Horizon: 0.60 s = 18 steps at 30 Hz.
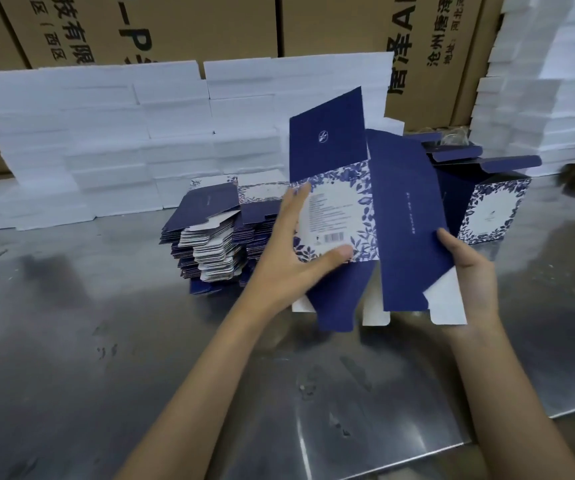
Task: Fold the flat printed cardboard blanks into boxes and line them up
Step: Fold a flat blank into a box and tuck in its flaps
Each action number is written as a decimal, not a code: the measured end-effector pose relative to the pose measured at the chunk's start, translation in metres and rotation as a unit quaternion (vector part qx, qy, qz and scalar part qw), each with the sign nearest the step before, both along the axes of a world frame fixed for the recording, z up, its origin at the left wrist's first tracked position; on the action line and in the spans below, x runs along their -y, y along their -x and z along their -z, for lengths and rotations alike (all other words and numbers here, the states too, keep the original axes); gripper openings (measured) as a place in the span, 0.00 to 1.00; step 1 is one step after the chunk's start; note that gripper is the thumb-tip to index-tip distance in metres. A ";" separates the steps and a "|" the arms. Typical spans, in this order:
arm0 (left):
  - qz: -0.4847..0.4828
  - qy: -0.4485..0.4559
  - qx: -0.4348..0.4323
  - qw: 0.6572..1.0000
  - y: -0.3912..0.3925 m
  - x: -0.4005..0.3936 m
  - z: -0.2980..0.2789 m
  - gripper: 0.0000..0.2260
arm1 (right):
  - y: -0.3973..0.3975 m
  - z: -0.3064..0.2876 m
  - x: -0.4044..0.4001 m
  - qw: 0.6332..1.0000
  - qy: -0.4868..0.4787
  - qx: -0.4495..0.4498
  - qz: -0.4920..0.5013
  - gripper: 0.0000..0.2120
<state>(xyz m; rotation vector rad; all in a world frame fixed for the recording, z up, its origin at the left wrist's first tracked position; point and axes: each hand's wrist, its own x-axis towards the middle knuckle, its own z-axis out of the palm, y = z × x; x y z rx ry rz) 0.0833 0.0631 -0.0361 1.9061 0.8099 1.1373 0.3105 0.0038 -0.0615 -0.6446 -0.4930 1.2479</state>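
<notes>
Because the stack of flat blanks (209, 244) leans in a fanned, uneven pile on the table (71, 341), a careless pull of the next sheet could, I judge, spill it sideways. Just right of it the left hand (293, 251) lies on the white printed face of the one blank (365, 223) held above the table, its fingers (299, 199) straight and spread, the thumb pressing near the barcode. With so flat a hold, the panel could slip or crease off its fold line as it is bent. The right hand (469, 275) grips the blank's dark blue side from behind, thumb curled over the edge; a hard squeeze there might buckle the loose flaps below. Further right stands one folded box (486, 209), top flaps open, which a swing of the blank could knock. Count: one stack, one blank in hand, one box plainly seen; others behind it cannot be told.
</notes>
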 end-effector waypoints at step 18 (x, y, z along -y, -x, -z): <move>0.064 0.000 -0.014 0.998 -0.076 0.007 0.017 0.24 | -0.017 -0.005 0.020 0.993 0.017 0.120 0.004 0.22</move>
